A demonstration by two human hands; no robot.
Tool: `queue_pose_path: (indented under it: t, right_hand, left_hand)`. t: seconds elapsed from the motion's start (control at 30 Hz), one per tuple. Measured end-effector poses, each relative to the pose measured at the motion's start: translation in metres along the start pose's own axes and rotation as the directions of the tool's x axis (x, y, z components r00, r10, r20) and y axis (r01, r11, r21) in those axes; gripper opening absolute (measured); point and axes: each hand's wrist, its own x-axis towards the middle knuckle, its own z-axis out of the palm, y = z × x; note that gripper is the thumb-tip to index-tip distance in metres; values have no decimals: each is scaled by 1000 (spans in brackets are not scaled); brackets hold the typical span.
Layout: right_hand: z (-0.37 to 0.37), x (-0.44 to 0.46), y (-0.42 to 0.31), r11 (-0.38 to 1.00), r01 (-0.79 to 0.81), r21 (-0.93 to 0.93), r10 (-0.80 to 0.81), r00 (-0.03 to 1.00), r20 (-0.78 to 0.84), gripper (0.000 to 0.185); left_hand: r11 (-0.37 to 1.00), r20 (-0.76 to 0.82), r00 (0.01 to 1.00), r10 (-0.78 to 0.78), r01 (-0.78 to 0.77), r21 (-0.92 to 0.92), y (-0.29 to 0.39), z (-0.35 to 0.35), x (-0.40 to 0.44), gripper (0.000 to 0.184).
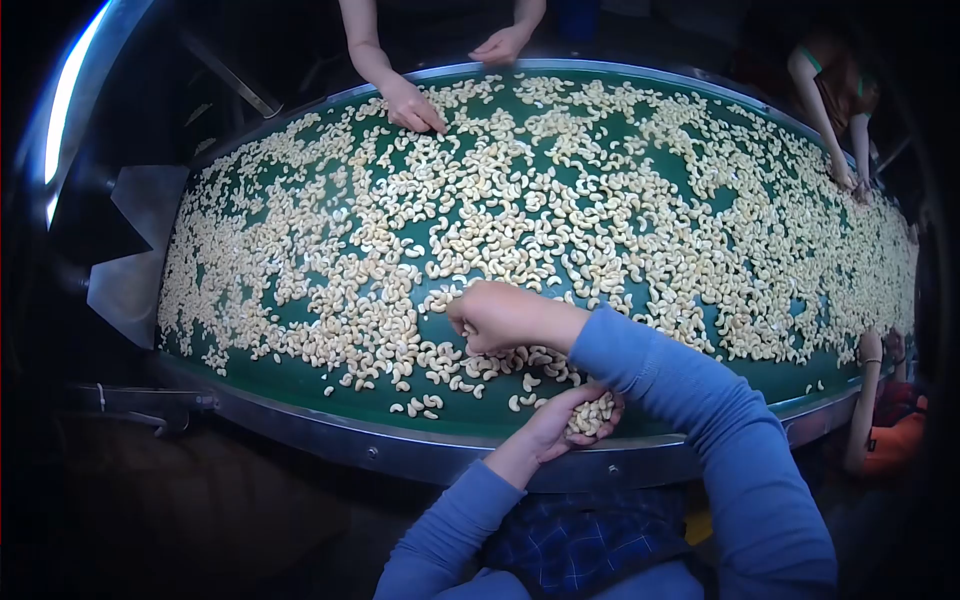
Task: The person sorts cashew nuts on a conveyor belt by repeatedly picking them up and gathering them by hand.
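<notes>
My left hand is cupped palm up over the near edge of the belt, its fingers curled around a small heap of cashew nuts. Farther in, my right hand reaches over the green belt with the fingers bent down and closed. Its fingertips are partly hidden, so what they pinch cannot be made out. Loose cashews surround that hand, spread densely across the belt. Between my two hands lie a few separate nuts.
A metal rim borders the belt. Across from me are a co-worker's two hands; other people's hands are at the right end. Pointed metal plates stand at the left end.
</notes>
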Motion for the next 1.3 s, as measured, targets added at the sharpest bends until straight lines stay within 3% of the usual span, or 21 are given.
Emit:
queue_pose_path:
  t: [0.1,0.23,0.27,0.33,0.4,0.43,0.5,0.53,0.63,0.7,0.73,0.77,0.8,0.83,0.9,1.0,1.1,1.13,1.17,1.27,1.3]
  right_hand:
    - [-49,-52,-13,979,-83,184,93,994,-48,16]
    - [-90,-127,-34,966,-157,204,122,977,175,17]
    - [-94,-144,-35,957,-162,243,123,978,167,18]
    - [-96,-175,-37,951,-167,261,150,985,83,19]
    - [-96,-199,-37,960,-167,223,186,980,-65,18]
    - [-91,-211,-37,884,-263,387,344,926,-157,17]
    - [-68,-233,-33,633,-342,694,651,720,-239,16]
    - [-45,-242,-29,555,-183,811,709,614,-347,16]
    - [-1,-270,-34,257,82,963,836,480,-264,24]
    - [9,-282,-45,-46,354,934,788,588,-184,41]
    - [8,-286,-49,-167,418,893,804,581,-122,42]
    - [7,-289,-52,-278,479,832,813,579,-62,43]
    - [3,-291,-58,-340,589,733,792,600,-114,43]
    - [-3,-292,-60,-336,618,711,811,574,-117,43]
    - [-12,-299,-59,-325,679,658,846,519,-118,45]
    - [4,-322,-43,-433,723,538,788,593,-163,42]
    - [-5,-337,-50,-491,730,476,719,648,-251,43]
    - [-4,-344,-49,-499,731,465,694,659,-290,44]
    - [-5,-351,-49,-506,732,456,668,667,-329,44]
    - [-5,-369,-46,-391,698,600,761,612,-217,46]
    - [-3,-378,-45,-421,708,567,748,625,-224,45]
  left_hand:
    - [986,51,990,133,-126,-111,-2,7,10,34]
    - [930,-46,954,296,-298,-214,-7,20,19,33]
    - [944,-157,955,252,-278,-176,-9,19,25,34]
    - [904,-38,960,279,-276,-325,-11,26,29,33]
    - [893,-48,959,280,-279,-354,-12,34,35,32]
    - [897,-81,956,282,-293,-332,-14,36,38,32]
    - [894,-111,939,325,-343,-288,-18,40,43,32]
    - [887,-106,926,362,-377,-267,-20,41,46,32]
    - [846,-141,850,507,-523,-106,-32,58,56,35]
    - [778,-170,762,625,-627,49,-45,84,67,36]
    - [741,-87,736,671,-669,56,-52,91,75,44]
    - [658,-79,658,749,-724,208,-60,100,86,47]
    - [553,-53,574,817,-755,351,-69,112,96,49]
    - [430,-8,487,874,-763,483,-76,123,104,52]
    - [420,-2,489,872,-748,515,-84,144,112,61]
    - [420,25,525,851,-707,569,-98,154,121,84]
    - [291,87,431,898,-731,618,-111,169,130,76]
    - [138,202,419,885,-652,746,-111,162,131,80]
    - [76,237,425,873,-600,797,-115,165,132,83]
    - [-148,349,467,812,-413,898,-128,175,147,87]
    - [-244,392,489,779,-340,908,-134,181,154,86]
